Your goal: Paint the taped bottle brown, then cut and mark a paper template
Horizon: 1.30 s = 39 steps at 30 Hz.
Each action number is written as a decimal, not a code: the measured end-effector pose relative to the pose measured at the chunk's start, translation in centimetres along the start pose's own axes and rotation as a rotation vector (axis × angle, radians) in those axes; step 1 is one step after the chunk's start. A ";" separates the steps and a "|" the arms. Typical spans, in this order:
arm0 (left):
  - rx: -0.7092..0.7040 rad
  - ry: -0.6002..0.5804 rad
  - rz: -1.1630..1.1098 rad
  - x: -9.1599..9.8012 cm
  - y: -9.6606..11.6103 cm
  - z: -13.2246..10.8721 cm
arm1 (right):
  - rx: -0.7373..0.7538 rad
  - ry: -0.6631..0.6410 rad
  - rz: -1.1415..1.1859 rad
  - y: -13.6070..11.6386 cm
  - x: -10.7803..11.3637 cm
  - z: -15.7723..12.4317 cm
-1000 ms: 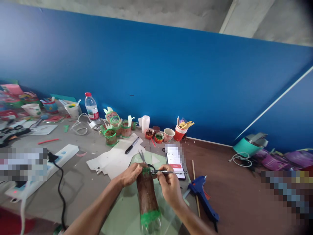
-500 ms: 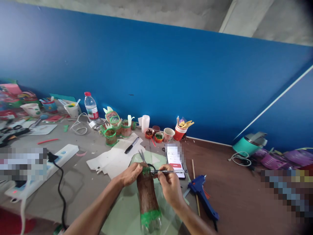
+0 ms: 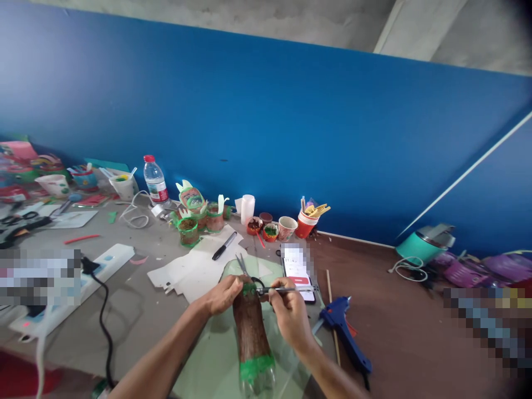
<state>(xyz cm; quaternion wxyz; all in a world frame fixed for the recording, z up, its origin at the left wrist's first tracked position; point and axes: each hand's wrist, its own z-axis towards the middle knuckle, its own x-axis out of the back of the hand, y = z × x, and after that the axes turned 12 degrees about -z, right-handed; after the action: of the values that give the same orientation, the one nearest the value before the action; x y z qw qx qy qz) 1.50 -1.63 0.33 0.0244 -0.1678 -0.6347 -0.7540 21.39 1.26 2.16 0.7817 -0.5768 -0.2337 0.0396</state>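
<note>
A plastic bottle [image 3: 251,332], coated brown with green bands and a bare clear end, lies lengthwise on the pale green mat [image 3: 203,354]. My left hand [image 3: 224,295] is closed on its far end, by the green patch. In my right hand [image 3: 288,310] is a slim dark pen [image 3: 286,289], pinched level, its tip touching or very close to the bottle's green end. Just beyond the bottle, scissors [image 3: 241,263] lie with their blades pointing away and a black handle partly hidden behind it.
Right of the mat are a phone [image 3: 298,281], a thin wooden stick [image 3: 330,285] and a blue glue gun [image 3: 347,332]. Cut white paper [image 3: 187,269] with a black marker [image 3: 224,246] lies beyond the left hand. Painted cups [image 3: 189,231] line the blue wall; a power strip [image 3: 112,260] sits left.
Both hands stay nearly where they were. The pen has shifted very slightly at the bottle's green end.
</note>
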 end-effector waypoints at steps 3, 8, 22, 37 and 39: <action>-0.007 -0.003 0.008 0.0 0.1 0.0 | -0.002 -0.011 0.007 0.1 0.0 0.0; -0.002 -0.003 -0.004 -0.1 0.4 0.1 | 0.006 -0.004 0.008 0.1 0.0 0.0; -0.080 -0.039 -0.043 -0.2 1.6 0.2 | 0.090 0.052 -0.053 -0.3 -0.3 -0.9; -0.142 -0.074 -0.063 -0.5 1.1 0.3 | 0.151 -0.003 -0.142 -0.6 -0.7 -0.9; -0.143 -0.068 -0.054 -0.5 1.2 0.3 | 0.135 -0.012 -0.133 -0.7 -0.7 -0.9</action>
<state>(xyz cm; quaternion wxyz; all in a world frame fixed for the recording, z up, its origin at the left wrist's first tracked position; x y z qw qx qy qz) 2.31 -1.65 1.35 -0.0297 -0.1773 -0.5841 -0.7915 21.03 0.05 2.36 0.8182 -0.5059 -0.2729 0.0069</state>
